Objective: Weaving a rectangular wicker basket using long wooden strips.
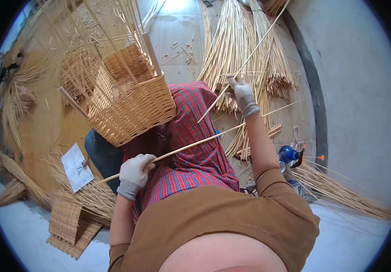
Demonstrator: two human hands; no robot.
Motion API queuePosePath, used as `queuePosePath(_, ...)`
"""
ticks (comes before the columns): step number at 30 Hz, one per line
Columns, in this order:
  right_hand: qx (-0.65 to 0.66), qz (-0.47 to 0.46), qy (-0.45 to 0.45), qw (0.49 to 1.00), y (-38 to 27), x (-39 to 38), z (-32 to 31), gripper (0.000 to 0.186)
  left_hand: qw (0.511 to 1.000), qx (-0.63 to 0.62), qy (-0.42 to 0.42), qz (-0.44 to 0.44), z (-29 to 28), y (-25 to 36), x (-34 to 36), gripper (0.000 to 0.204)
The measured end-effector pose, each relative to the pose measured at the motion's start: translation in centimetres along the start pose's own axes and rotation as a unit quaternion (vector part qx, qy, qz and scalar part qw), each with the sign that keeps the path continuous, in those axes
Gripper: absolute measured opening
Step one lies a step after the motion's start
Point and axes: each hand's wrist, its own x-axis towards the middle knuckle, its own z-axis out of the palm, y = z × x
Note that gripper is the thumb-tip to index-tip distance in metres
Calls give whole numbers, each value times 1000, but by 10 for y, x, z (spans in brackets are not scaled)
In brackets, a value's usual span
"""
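Observation:
My left hand [134, 176], in a pale work glove, is closed around a long wicker rod [188, 146] that slants up to the right across my lap. Farther out on the right, my gloved right hand [241, 94] grips another wicker rod [260, 43], which runs from above my knee up toward the top of the view. A partly woven wicker basket [134, 111] rests tilted by my left knee, with tall stakes standing up from its rim. Neither hand touches the basket. A striped red apron [191, 120] covers my lap.
Large bundles of wicker rods [231, 36] lie on the floor ahead. More rods [340, 188] spread at the right beside a blue spray bottle [288, 154]. At left are a white paper sheet [76, 167] and woven panels [66, 217]. A wall [359, 90] stands at right.

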Motion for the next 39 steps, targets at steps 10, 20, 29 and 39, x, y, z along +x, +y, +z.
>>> queuePosePath(10, -617, 6, 99, 780, 50, 27, -70, 56, 993, 63, 8, 98, 23, 20, 43, 15)
queuePosePath(20, -378, 126, -7, 917, 129, 82, -93, 46, 998, -6, -51, 43, 44, 22, 57, 18)
queuePosePath(29, -352, 109, 130, 921, 250, 223, -107, 68, 961, -88, -263, -1, 44, 4, 94, 33)
queuePosePath(39, 80, -3, 340, 937, 259, 359, -76, 23, 875, -243, -418, -28, 53, -25, 127, 32)
